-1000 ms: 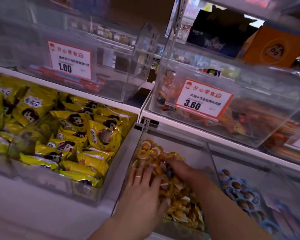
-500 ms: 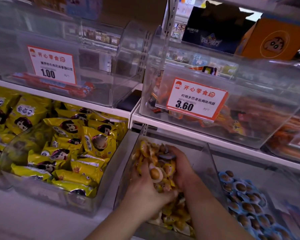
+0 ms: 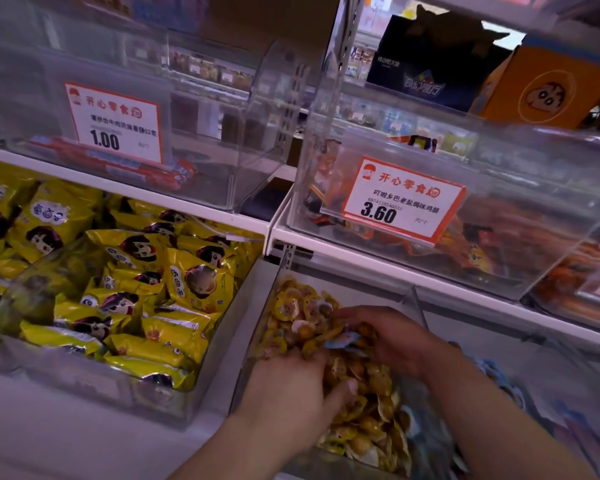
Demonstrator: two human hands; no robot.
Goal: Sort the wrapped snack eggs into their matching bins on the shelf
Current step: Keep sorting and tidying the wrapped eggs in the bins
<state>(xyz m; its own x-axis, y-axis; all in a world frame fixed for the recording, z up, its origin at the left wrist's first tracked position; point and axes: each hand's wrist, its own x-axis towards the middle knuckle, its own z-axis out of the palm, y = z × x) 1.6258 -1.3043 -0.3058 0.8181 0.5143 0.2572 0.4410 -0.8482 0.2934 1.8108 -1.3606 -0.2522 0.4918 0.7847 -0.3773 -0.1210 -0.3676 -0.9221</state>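
Digging both hands into heap of small yellow-wrapped snack eggs [image 3: 354, 386] in clear plastic bin [image 3: 257, 344] on lower shelf. Left hand [image 3: 291, 386]: grip curled down into heap, what it pinches hidden. Right hand [image 3: 392, 337]: grip curled over eggs near stray blue-wrapped egg [image 3: 342, 340]. Likely light, small, rounded, glossy film slippery; loose pile shifts. Best pinch by flat wrapper rim, one at a time. Blue-wrapped eggs bin [image 3: 499, 382] just right; yellow snack bags [image 3: 129, 292] left.

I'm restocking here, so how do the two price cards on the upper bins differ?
The left price card reads 1.00; the right price card reads 3.60. The left fronts a nearly empty bin, the right a fuller one. Both are white with red borders and headers.
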